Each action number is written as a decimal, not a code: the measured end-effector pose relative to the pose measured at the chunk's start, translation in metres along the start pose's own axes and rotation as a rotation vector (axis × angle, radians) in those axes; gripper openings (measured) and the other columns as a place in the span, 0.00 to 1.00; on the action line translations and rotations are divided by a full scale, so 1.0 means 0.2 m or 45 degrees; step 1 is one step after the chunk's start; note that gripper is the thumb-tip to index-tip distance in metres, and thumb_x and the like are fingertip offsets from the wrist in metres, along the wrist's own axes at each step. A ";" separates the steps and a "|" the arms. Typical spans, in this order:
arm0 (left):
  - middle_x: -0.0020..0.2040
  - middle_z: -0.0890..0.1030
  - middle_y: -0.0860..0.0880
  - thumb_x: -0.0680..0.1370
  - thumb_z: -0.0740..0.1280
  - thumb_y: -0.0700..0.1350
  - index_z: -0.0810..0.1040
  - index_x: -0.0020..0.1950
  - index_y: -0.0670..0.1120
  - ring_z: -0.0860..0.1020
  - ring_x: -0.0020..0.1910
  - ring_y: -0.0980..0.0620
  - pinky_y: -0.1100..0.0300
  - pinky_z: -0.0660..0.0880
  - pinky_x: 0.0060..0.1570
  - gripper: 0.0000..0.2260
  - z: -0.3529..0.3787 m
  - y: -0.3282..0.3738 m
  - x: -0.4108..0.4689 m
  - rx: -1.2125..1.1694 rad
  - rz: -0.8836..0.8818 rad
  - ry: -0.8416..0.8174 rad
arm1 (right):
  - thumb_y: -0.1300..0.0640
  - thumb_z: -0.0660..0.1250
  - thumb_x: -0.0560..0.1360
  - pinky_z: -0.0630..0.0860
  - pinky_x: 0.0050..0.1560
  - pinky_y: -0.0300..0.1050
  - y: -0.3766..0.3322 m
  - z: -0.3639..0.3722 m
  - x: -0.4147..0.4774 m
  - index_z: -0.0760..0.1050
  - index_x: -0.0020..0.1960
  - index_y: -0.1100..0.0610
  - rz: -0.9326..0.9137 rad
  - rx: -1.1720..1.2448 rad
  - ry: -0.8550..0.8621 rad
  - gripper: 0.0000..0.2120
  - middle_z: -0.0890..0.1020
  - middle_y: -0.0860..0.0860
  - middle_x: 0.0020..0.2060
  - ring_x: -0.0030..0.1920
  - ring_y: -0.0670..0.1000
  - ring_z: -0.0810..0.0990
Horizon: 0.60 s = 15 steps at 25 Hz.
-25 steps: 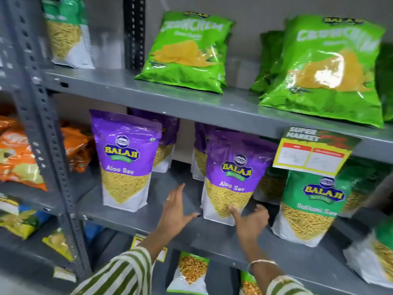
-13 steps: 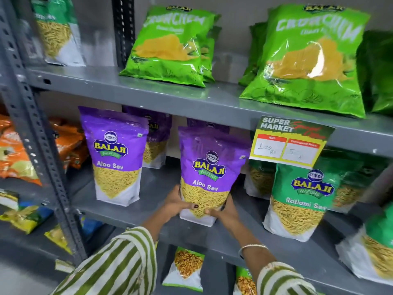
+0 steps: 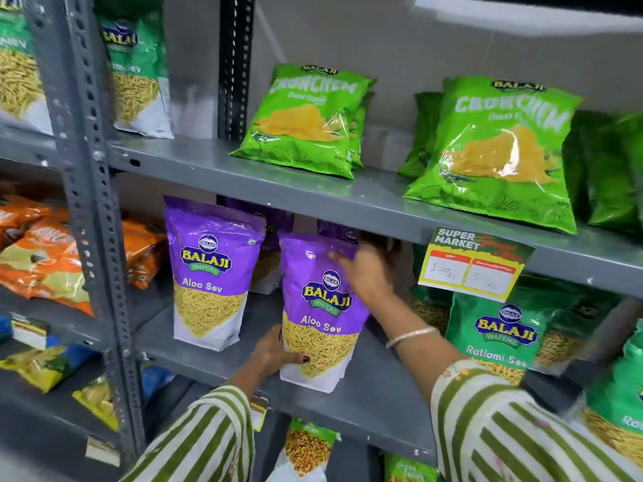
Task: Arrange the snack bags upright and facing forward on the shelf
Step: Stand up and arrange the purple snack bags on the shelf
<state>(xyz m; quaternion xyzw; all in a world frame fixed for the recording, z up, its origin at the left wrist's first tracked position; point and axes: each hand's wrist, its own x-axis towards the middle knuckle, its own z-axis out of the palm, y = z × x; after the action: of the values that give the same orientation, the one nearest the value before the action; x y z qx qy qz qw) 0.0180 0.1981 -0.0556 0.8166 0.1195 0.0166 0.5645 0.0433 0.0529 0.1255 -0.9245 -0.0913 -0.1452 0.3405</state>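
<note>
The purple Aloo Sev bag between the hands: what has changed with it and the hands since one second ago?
A second ago both hands were open in front of the bag. Now the left hand holds the lower left edge of the Aloo Sev bag, and the right hand has risen to its upper right corner. The bag now stands closer to the other Aloo Sev bag, which stayed in place, as did the Crunchem bags above.

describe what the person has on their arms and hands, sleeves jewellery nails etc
Both arms wear loose sleeves with green and white stripes; the right sleeve has a small yellow-orange printed patch near the cuff. A thin metallic bangle circles the right wrist. The left hand has dark polish on the thumbnail. No gloves.
</note>
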 end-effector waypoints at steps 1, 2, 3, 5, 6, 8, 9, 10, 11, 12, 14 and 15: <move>0.64 0.77 0.41 0.63 0.79 0.40 0.68 0.65 0.40 0.75 0.62 0.44 0.52 0.72 0.62 0.35 0.00 0.00 0.00 -0.005 0.001 -0.007 | 0.48 0.67 0.73 0.74 0.51 0.48 -0.05 0.00 0.04 0.69 0.66 0.60 -0.079 -0.040 -0.138 0.25 0.79 0.62 0.58 0.57 0.61 0.78; 0.64 0.77 0.41 0.63 0.79 0.41 0.68 0.65 0.40 0.75 0.62 0.44 0.52 0.72 0.62 0.34 -0.01 -0.01 0.00 -0.001 0.009 -0.010 | 0.50 0.66 0.74 0.73 0.55 0.47 -0.08 0.00 0.06 0.68 0.68 0.57 -0.138 -0.109 -0.211 0.24 0.77 0.60 0.62 0.61 0.60 0.76; 0.64 0.76 0.41 0.63 0.79 0.41 0.68 0.66 0.40 0.74 0.63 0.43 0.52 0.72 0.63 0.34 -0.01 -0.01 0.00 0.008 0.016 -0.011 | 0.51 0.65 0.75 0.72 0.59 0.48 -0.11 0.01 0.08 0.67 0.69 0.56 -0.177 -0.165 -0.244 0.23 0.75 0.58 0.65 0.63 0.60 0.75; 0.64 0.76 0.41 0.64 0.79 0.42 0.67 0.66 0.41 0.74 0.64 0.43 0.50 0.71 0.65 0.35 0.00 -0.01 0.00 0.016 0.020 -0.013 | 0.52 0.63 0.76 0.72 0.62 0.49 -0.14 0.03 0.10 0.69 0.67 0.55 -0.200 -0.260 -0.234 0.20 0.74 0.58 0.66 0.64 0.59 0.73; 0.65 0.76 0.41 0.64 0.78 0.42 0.67 0.67 0.41 0.73 0.64 0.43 0.50 0.70 0.66 0.35 0.00 -0.02 0.00 0.016 0.018 -0.017 | 0.53 0.62 0.77 0.72 0.62 0.50 -0.15 0.04 0.11 0.70 0.66 0.55 -0.203 -0.297 -0.217 0.18 0.74 0.58 0.66 0.64 0.60 0.73; 0.65 0.76 0.41 0.65 0.78 0.42 0.67 0.67 0.42 0.73 0.64 0.43 0.49 0.70 0.66 0.34 -0.01 -0.02 0.00 0.010 0.015 -0.023 | 0.54 0.61 0.77 0.72 0.63 0.51 -0.17 0.05 0.12 0.72 0.64 0.54 -0.189 -0.373 -0.195 0.17 0.74 0.58 0.65 0.65 0.61 0.72; 0.65 0.76 0.41 0.65 0.78 0.42 0.67 0.67 0.41 0.73 0.64 0.43 0.49 0.70 0.66 0.34 -0.01 -0.02 0.00 0.005 0.013 -0.028 | 0.54 0.61 0.77 0.72 0.64 0.51 -0.18 0.05 0.12 0.72 0.64 0.54 -0.182 -0.399 -0.187 0.17 0.74 0.58 0.65 0.65 0.61 0.72; 0.65 0.76 0.41 0.65 0.78 0.41 0.67 0.67 0.41 0.74 0.64 0.43 0.49 0.71 0.66 0.34 -0.01 -0.02 0.00 0.004 0.012 -0.035 | 0.54 0.61 0.77 0.72 0.64 0.52 -0.19 0.04 0.12 0.72 0.64 0.54 -0.171 -0.419 -0.179 0.17 0.74 0.59 0.65 0.65 0.61 0.72; 0.65 0.76 0.41 0.65 0.78 0.42 0.67 0.67 0.41 0.73 0.64 0.43 0.49 0.70 0.66 0.34 -0.01 -0.02 0.00 0.011 0.013 -0.041 | 0.53 0.61 0.77 0.72 0.64 0.52 -0.19 0.03 0.11 0.73 0.64 0.55 -0.163 -0.425 -0.167 0.16 0.75 0.59 0.64 0.64 0.62 0.73; 0.65 0.76 0.41 0.65 0.77 0.42 0.66 0.67 0.42 0.73 0.65 0.42 0.48 0.70 0.67 0.34 -0.01 -0.01 0.01 0.026 0.014 -0.048 | 0.52 0.62 0.76 0.73 0.62 0.51 -0.18 0.02 0.11 0.73 0.62 0.56 -0.161 -0.391 -0.154 0.16 0.76 0.59 0.62 0.63 0.62 0.74; 0.65 0.76 0.42 0.65 0.78 0.43 0.66 0.67 0.42 0.73 0.65 0.42 0.47 0.69 0.67 0.35 -0.02 -0.01 0.01 0.060 0.013 -0.064 | 0.46 0.63 0.75 0.75 0.50 0.49 -0.12 0.01 0.05 0.75 0.50 0.59 -0.086 -0.161 -0.094 0.16 0.80 0.60 0.48 0.52 0.60 0.79; 0.65 0.76 0.43 0.65 0.78 0.43 0.66 0.67 0.43 0.73 0.65 0.42 0.47 0.69 0.67 0.35 -0.02 0.00 0.01 0.068 0.009 -0.070 | 0.41 0.65 0.72 0.73 0.43 0.48 -0.07 0.00 0.01 0.72 0.42 0.59 -0.004 -0.014 -0.022 0.20 0.78 0.58 0.37 0.44 0.59 0.80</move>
<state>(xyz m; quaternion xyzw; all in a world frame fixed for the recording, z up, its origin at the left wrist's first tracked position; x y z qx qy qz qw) 0.0201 0.2024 -0.0552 0.8320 0.1016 -0.0070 0.5453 0.0407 0.0635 0.1344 -0.9274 -0.0950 -0.1383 0.3344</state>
